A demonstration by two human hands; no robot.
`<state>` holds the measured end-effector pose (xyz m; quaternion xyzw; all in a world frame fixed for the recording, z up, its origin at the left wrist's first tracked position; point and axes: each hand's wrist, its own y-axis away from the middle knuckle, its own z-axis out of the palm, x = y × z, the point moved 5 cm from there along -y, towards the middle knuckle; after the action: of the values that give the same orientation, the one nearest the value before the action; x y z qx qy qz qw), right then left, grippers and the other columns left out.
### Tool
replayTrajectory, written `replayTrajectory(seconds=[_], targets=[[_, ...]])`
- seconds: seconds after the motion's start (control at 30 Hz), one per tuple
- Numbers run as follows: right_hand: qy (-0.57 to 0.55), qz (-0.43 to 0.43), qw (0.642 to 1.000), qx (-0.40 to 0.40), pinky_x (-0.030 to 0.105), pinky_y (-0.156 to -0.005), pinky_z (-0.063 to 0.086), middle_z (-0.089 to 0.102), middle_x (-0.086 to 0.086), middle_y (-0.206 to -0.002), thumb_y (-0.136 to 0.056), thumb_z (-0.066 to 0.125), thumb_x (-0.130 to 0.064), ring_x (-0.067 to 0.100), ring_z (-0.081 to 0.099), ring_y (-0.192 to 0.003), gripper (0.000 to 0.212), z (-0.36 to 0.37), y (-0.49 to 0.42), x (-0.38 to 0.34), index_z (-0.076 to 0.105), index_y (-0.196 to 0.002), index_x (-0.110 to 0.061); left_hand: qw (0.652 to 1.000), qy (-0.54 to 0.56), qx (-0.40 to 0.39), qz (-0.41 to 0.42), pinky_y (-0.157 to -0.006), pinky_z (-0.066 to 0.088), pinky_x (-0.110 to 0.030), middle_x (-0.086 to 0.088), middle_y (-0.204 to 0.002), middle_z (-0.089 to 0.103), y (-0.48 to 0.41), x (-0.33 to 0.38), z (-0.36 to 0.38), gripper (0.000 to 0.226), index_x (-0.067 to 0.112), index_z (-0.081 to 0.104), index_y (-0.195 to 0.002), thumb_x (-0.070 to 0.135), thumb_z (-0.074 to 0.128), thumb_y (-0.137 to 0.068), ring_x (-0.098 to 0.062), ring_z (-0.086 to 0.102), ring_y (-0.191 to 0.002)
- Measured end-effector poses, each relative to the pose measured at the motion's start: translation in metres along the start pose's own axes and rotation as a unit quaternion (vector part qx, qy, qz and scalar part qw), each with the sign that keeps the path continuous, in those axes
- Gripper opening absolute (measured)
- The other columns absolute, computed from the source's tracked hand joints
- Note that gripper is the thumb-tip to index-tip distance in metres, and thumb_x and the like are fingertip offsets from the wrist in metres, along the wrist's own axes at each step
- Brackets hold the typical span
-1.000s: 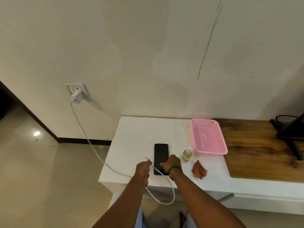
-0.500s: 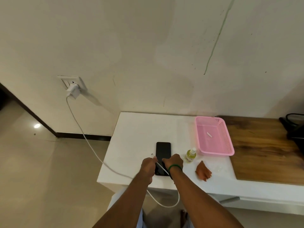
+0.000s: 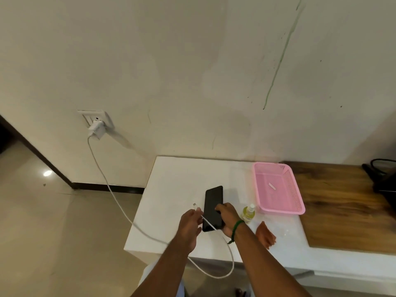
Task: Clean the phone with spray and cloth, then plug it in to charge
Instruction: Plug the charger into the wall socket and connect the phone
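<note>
A black phone [image 3: 212, 200] is tilted up off the white table [image 3: 175, 189], its near end gripped by my right hand [image 3: 228, 217], which wears a green wristband. My left hand [image 3: 189, 221] pinches the white charging cable [image 3: 111, 189] just behind its plug, and the plug tip [image 3: 194, 204] points up left of the phone, apart from it. The cable runs to a white charger [image 3: 96, 129] in the wall socket. A small spray bottle [image 3: 248, 212] of yellowish liquid stands right of the phone. An orange-brown cloth [image 3: 265, 234] lies crumpled near the table's front edge.
A pink plastic basket [image 3: 297, 198] with a small white item inside sits at the table's right side. Beyond it lies a wooden surface [image 3: 342, 206] with black gear [image 3: 383, 181] at the far right. The cable loops below the table's front edge.
My right hand has closed on the phone's near end and tilted it up and slightly askew. My left hand has drawn the cable plug closer to the phone.
</note>
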<state>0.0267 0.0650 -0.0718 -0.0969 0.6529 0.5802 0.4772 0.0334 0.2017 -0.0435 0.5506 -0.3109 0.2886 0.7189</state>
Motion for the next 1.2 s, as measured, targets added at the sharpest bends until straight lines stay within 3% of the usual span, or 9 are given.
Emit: replayTrajectory(seconds=[0.07,0.13,0.33,0.47,0.57,0.67,0.8,0.93,1.2], targets=[[-0.051,-0.009,0.998,-0.034,0.038,-0.060,0.055,0.058,0.019,-0.094,-0.086,0.048,-0.002,0.033,0.061,-0.079,0.006,0.002,0.010,-0.013,0.048,-0.091,-0.005,0.999,-0.013,-0.016,0.042,-0.086,0.039,-0.035,-0.011,-0.089,0.060,0.009,0.013,0.005,0.019,0.006,0.049,-0.089,0.020,0.047,-0.100,-0.023,0.055,-0.091],[-0.095,-0.012,0.993,-0.075,0.044,-0.069,0.057,0.061,0.021,-0.096,-0.081,0.049,0.000,0.036,0.063,-0.082,0.011,0.003,0.020,-0.025,0.050,-0.091,-0.005,0.995,-0.041,-0.035,0.084,-0.084,0.038,-0.033,-0.013,-0.092,0.057,0.019,0.026,0.010,0.017,0.006,0.049,-0.093,0.022,0.047,-0.100,-0.023,0.053,-0.092],[-0.197,-0.024,0.957,-0.210,0.045,-0.071,0.056,0.067,0.026,-0.103,-0.068,0.058,-0.010,0.038,0.067,-0.083,0.056,0.009,0.061,-0.066,0.051,-0.122,0.004,0.977,-0.067,-0.077,0.186,-0.083,0.039,-0.032,-0.016,-0.088,0.056,0.060,0.062,0.024,0.042,-0.012,0.053,-0.095,0.030,0.053,-0.097,-0.024,0.049,-0.088],[-0.242,-0.044,0.922,-0.300,0.049,-0.082,0.053,0.066,0.025,-0.104,-0.069,0.069,-0.029,0.038,0.065,-0.096,0.055,0.012,0.092,-0.099,0.063,-0.112,0.005,0.968,-0.045,-0.103,0.225,-0.086,0.045,-0.026,-0.008,-0.093,0.067,0.095,0.087,0.031,0.043,-0.004,0.061,-0.089,0.038,0.058,-0.087,-0.016,0.060,-0.092],[-0.296,-0.068,0.890,-0.341,0.055,-0.087,0.049,0.062,0.025,-0.111,-0.075,0.063,-0.042,0.040,0.061,-0.105,0.063,0.010,0.114,-0.125,0.057,-0.122,0.000,0.964,-0.029,-0.105,0.242,-0.081,0.048,-0.021,0.004,-0.099,0.074,0.119,0.099,0.036,0.042,0.008,0.070,-0.090,0.046,0.062,-0.075,-0.011,0.067,-0.097],[-0.323,-0.102,0.847,-0.410,0.054,-0.098,0.040,0.057,0.023,-0.119,-0.078,0.057,-0.049,0.040,0.056,-0.110,0.065,0.012,0.140,-0.147,0.051,-0.130,-0.010,0.962,-0.028,-0.074,0.263,-0.071,0.051,-0.018,0.002,-0.089,0.074,0.138,0.107,0.037,0.029,0.014,0.071,-0.080,0.042,0.064,-0.078,-0.013,0.069,-0.092],[-0.366,-0.110,0.825,-0.417,0.053,-0.101,0.037,0.051,0.019,-0.131,-0.081,0.047,-0.049,0.041,0.053,-0.116,0.062,0.014,0.166,-0.163,0.051,-0.132,-0.013,0.960,-0.048,-0.057,0.269,-0.064,0.055,-0.020,-0.003,-0.075,0.073,0.157,0.109,0.039,0.022,0.020,0.073,-0.071,0.028,0.063,-0.089,-0.018,0.071,-0.075],[-0.366,-0.099,0.834,-0.402,0.051,-0.098,0.042,0.042,0.021,-0.139,-0.087,0.043,-0.046,0.041,0.055,-0.112,0.057,0.017,0.185,-0.168,0.052,-0.132,-0.013,0.953,-0.081,-0.082,0.279,-0.060,0.053,-0.019,-0.002,-0.062,0.066,0.178,0.102,0.047,0.017,0.027,0.076,-0.079,0.027,0.062,-0.089,-0.010,0.060,-0.055],[-0.372,-0.094,0.833,-0.400,0.045,-0.092,0.050,0.058,0.020,-0.122,-0.090,0.042,-0.056,0.035,0.059,-0.103,0.063,0.021,0.200,-0.167,0.051,-0.132,-0.010,0.946,-0.080,-0.069,0.307,-0.054,0.048,-0.017,-0.006,-0.063,0.064,0.197,0.092,0.054,0.014,0.026,0.076,-0.083,0.028,0.063,-0.088,-0.010,0.054,-0.053]])
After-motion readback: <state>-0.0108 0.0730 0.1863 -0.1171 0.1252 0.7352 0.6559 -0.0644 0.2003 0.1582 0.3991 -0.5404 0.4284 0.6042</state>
